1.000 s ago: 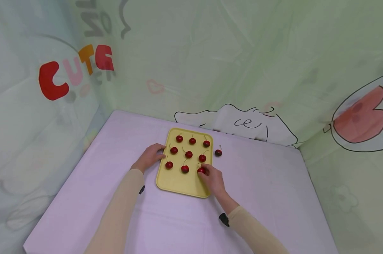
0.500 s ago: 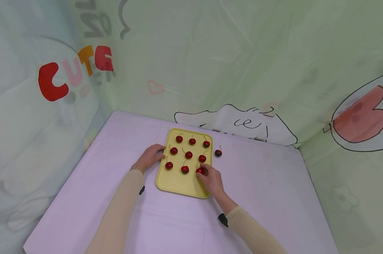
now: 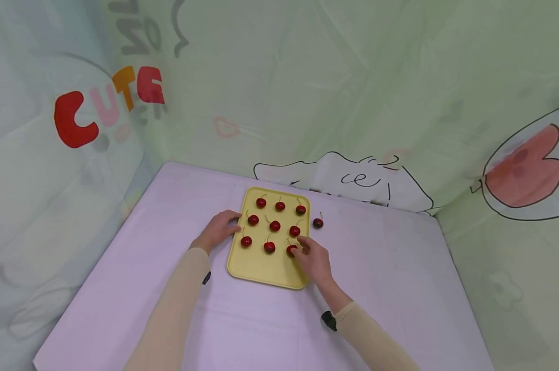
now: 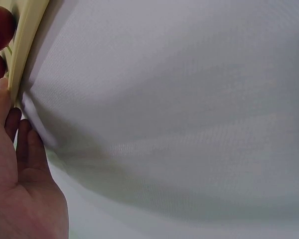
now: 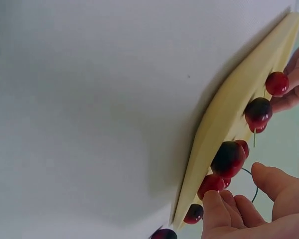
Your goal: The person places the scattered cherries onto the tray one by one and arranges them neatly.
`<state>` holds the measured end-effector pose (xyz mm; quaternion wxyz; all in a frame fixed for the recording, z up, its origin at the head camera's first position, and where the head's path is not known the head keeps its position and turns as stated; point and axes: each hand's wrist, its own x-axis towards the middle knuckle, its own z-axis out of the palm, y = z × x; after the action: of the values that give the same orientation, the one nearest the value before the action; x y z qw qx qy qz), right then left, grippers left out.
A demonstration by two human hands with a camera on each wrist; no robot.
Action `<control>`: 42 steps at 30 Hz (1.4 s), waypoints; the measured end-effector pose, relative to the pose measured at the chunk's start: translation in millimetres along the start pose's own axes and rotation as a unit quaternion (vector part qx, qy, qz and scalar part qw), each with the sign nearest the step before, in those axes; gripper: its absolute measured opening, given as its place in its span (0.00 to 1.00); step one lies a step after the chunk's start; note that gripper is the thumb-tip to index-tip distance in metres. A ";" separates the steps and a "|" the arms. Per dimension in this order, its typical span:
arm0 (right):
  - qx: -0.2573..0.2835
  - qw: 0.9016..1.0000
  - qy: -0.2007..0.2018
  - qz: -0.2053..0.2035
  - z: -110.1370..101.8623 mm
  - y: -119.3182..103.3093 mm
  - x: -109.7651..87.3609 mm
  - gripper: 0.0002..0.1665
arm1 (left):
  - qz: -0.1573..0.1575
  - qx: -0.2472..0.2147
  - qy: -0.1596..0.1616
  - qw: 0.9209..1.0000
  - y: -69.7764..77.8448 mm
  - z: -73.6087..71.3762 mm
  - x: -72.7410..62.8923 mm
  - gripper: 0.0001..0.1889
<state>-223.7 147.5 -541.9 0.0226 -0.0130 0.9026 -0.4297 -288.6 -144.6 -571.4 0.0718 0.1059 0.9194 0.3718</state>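
A yellow tray (image 3: 265,270) lies on the table with red cherries on it in three rows of three, stems on. At the tray's left rim is my left hand (image 3: 216,230); the left wrist view shows its thumb (image 4: 1,92) over the rim and its fingers against the outer side. Over the tray's right edge, my right hand (image 3: 316,262) has thumb and fingers spread apart, beside the front-right cherry (image 3: 290,251). That cherry (image 5: 228,159) stands free of the fingers in the right wrist view. One more cherry (image 3: 318,223) sits on the table right of the tray.
The table (image 3: 390,288) has a pale lilac cover. Printed cloth (image 3: 307,93) hangs behind and at both sides, close to the table's back edge. Both forearms reach in from the front in beige sleeves (image 3: 172,304).
My right hand has let go of the front-right cherry, its thumb and fingers parting as it shifts slightly right. The cherry moved a little left on the tray first. My left hand stays put.
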 end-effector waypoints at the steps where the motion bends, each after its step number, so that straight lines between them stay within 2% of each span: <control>1: 0.001 1.000 0.001 0.001 -1.5 0.2 0.3 0.25 | 0.002 0.000 0.001 1.000 -0.4 0.0 0.0 0.24; 7: 0.014 1.000 0.008 0.010 -9.1 4.7 2.4 0.25 | 0.002 -0.001 0.001 1.000 -1.1 -0.7 -0.9 0.24; 13: 0.030 0.999 0.037 0.004 -17.5 9.5 3.4 0.28 | -0.001 -0.005 0.002 1.000 0.1 -1.8 -2.3 0.24; 19: 0.029 0.998 0.047 0.037 -27.3 15.5 5.4 0.31 | -0.002 -0.009 0.002 1.000 0.7 -1.5 -2.6 0.24; 29: 0.037 0.991 0.057 0.118 -29.7 45.4 23.1 0.32 | 0.002 -0.006 0.003 1.000 -0.5 -1.5 -2.7 0.24; 38: 0.046 0.990 0.055 0.124 -33.7 63.4 42.2 0.32 | -0.002 -0.006 0.001 1.000 -0.8 -0.9 -1.5 0.24; 42: 0.045 0.987 0.056 0.140 -33.5 67.5 51.9 0.33 | -0.006 -0.007 0.000 1.000 -0.8 -0.6 -0.6 0.24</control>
<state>-277.6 213.8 -574.8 0.0322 0.1391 0.8749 -0.4627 -288.2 -145.8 -571.5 0.0748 0.0997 0.9176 0.3774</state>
